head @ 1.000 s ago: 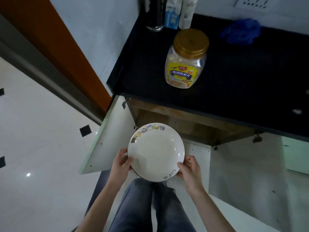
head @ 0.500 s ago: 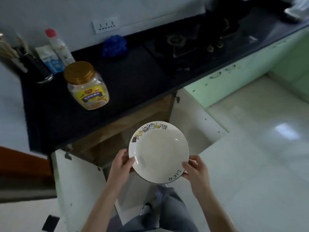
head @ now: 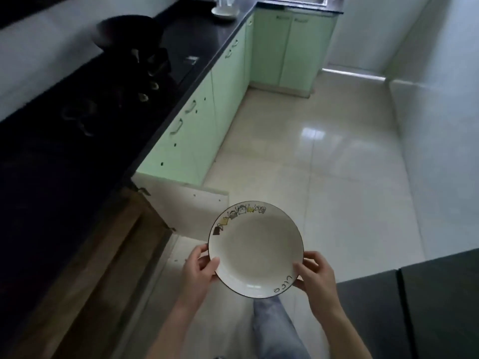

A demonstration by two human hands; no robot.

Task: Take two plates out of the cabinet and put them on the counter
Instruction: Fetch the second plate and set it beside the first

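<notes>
Held level over the tiled floor (head: 324,177), beside the open cabinet door (head: 186,211) and clear of the black desk (head: 64,164): a white, dark-rimmed deep plate (head: 255,248) with small cartoon figures, left grip (head: 199,268) and right grip (head: 315,277) closed on opposite edges.

Item: round white ceramic plate with thin dark rim (head: 255,248)
Lettering: handwritten dark word on the near right rim, appearing to read "Lico"
Rim decoration: row of small cartoon figures running along the far left rim, showing no legible words
Other readable text: none showing elsewhere
</notes>
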